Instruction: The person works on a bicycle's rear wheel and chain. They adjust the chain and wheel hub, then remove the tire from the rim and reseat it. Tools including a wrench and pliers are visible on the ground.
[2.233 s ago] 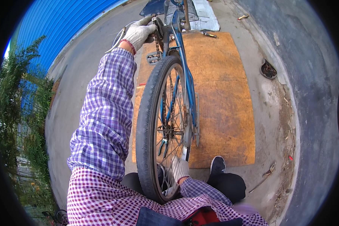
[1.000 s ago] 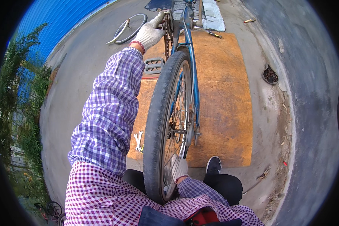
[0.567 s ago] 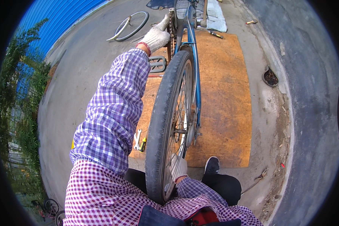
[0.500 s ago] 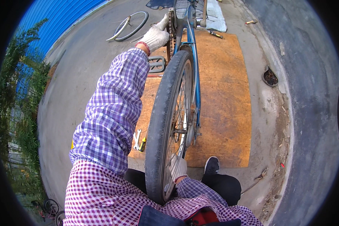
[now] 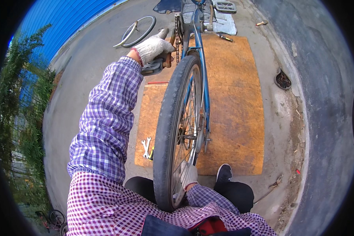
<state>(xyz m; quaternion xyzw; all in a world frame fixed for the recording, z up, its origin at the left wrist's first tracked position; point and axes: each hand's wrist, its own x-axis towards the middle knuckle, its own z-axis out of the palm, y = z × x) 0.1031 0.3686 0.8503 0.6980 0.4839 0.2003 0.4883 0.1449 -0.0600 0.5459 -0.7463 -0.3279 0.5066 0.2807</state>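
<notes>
A blue bicycle (image 5: pixel 199 47) stands ahead of me, its near wheel (image 5: pixel 167 118) with a worn black tyre rising between my knees. My left hand (image 5: pixel 151 49), in a white knitted glove, is closed around the crank arm (image 5: pixel 169 59). The black pedal (image 5: pixel 152 67) sits just below that hand, and the rusty chain (image 5: pixel 177 39) runs right of it. Low on the wheel's right side is my right hand (image 5: pixel 190 176), also gloved. It lies against the spokes and rim, with its fingers partly hidden.
Under the bicycle lies a brown wooden board (image 5: pixel 236 118). Open-end wrenches (image 5: pixel 146 147) and a yellow-black handle (image 5: pixel 151 153) rest left of the wheel. A loose wheel (image 5: pixel 141 31) is at far left; a dark bowl of small parts (image 5: pixel 282 80) is right. Another yellow-black tool (image 5: pixel 225 37) lies beyond.
The crank has turned: its left pedal has swung leftward and slightly up, and another pedal now shows at the top right. My left hand has come lower and left. My right hand has barely moved.
</notes>
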